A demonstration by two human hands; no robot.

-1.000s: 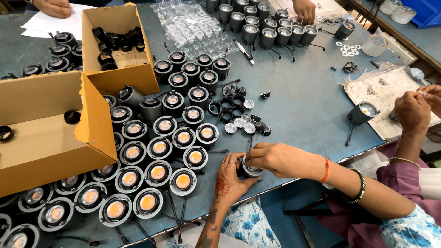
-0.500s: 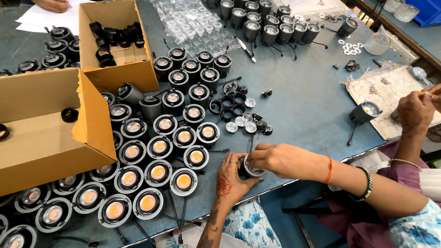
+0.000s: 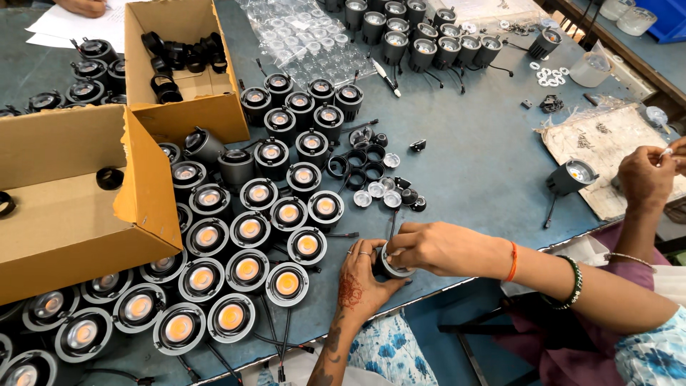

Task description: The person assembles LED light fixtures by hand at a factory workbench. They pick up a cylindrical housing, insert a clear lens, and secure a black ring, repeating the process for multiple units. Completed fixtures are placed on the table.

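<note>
Left hand (image 3: 361, 275) cups the upright spotlight housing (image 3: 391, 263) (face up) while right hand (image 3: 436, 246) pinches its rim, beside the spotlight rows (image 3: 250, 250).

Bare left hand (image 3: 361, 280) with reddish-brown henna patterns across the back and along the forearm, ring on one finger. Bare right hand (image 3: 436, 246), orange thread bracelet (image 3: 512, 261) at the wrist, green beaded bangle (image 3: 572, 284) higher up the forearm. Blue and white floral-print clothing (image 3: 389, 354) below, same print on the right sleeve (image 3: 654, 350)
</note>
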